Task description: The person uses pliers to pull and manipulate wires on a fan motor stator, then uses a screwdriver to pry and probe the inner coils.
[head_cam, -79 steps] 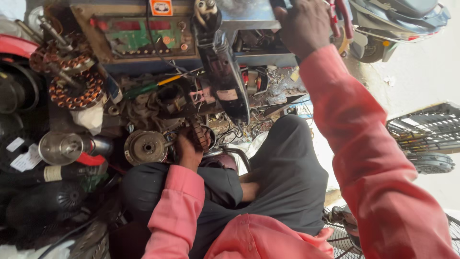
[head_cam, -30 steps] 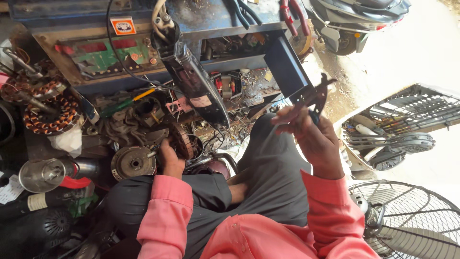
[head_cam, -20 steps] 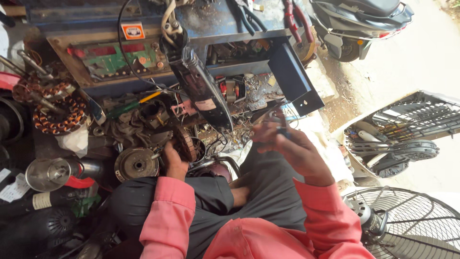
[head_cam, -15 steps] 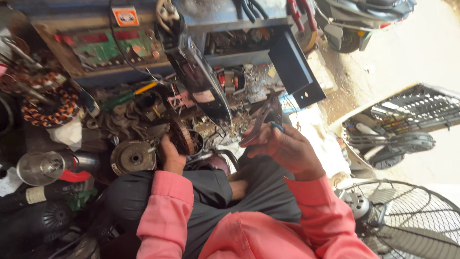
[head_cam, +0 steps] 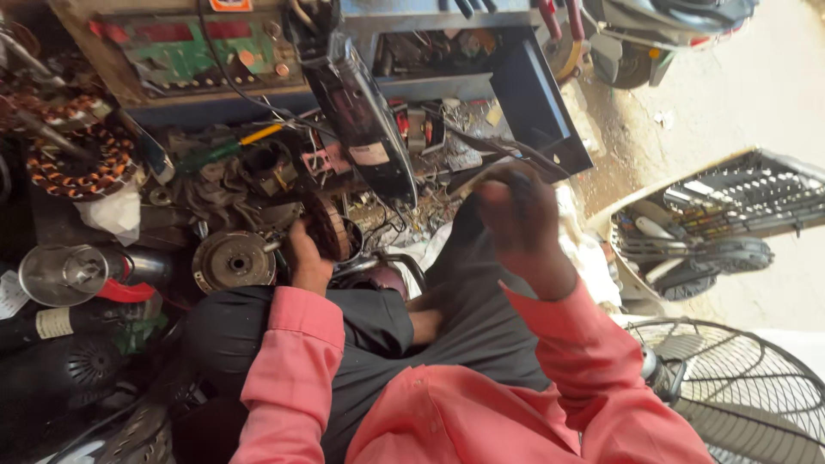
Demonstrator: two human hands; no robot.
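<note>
I am wearing a salmon-pink, long-sleeved shirt of plain woven cloth. The left sleeve point(head_cam: 288, 369) is ending in a turned cuff just behind my left hand point(head_cam: 307, 258), and the right sleeve point(head_cam: 593, 344) is creasing in soft folds up to my right hand point(head_cam: 520, 223). Both hands are bare, without gloves. Below the shirt I am wearing dark grey trousers point(head_cam: 404, 344), possibly charcoal, though shadow is making the shade hard to judge.

motor parts point(head_cam: 232, 258) crowding left (tightly), fan grille point(head_cam: 739, 387) right
</note>
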